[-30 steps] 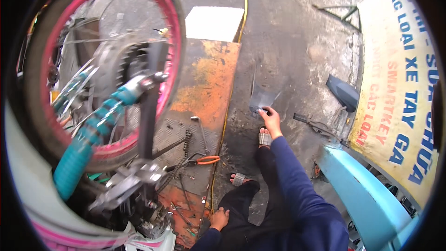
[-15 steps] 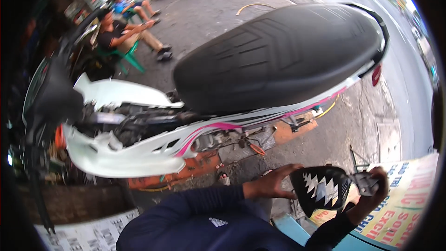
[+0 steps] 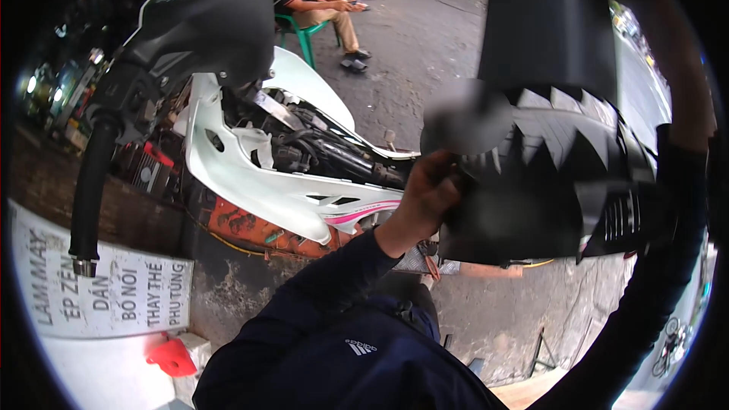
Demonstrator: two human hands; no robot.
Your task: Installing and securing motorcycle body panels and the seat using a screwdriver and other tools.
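Black moulded piece (image 3: 516,216), one: we are seeing it raised close to the view, right of centre, its saw-tooth edging standing out pale and dark, with a grey rounded part (image 3: 467,121) blurring at its left end

Left hand (image 3: 429,193), one: we are finding it at that left end, thumb and fingers pressing together and apparently pinching the edge (shadow is hiding part of the fingertips)

Right hand: we are tracing only the dark sleeve (image 3: 638,311) and the forearm (image 3: 687,68) along the right rim; the hand itself is escaping our view, so we cannot tell how it is gripping

Handling: we are judging the step to be turning and steadying the piece; we are advising support at both ends, fingers keeping off the thin points, and a slow tilt that is sparing the white body panel (image 3: 250,186)

Markings: we are recording a pale board (image 3: 114,281) at the left, carrying rows of dark capitals; a small white emblem (image 3: 361,347) with a short word on the navy jacket (image 3: 326,368), a maker's mark we are leaving unnamed; and tiny lettering on the panel's pink stripe (image 3: 364,213), which we are not managing to read
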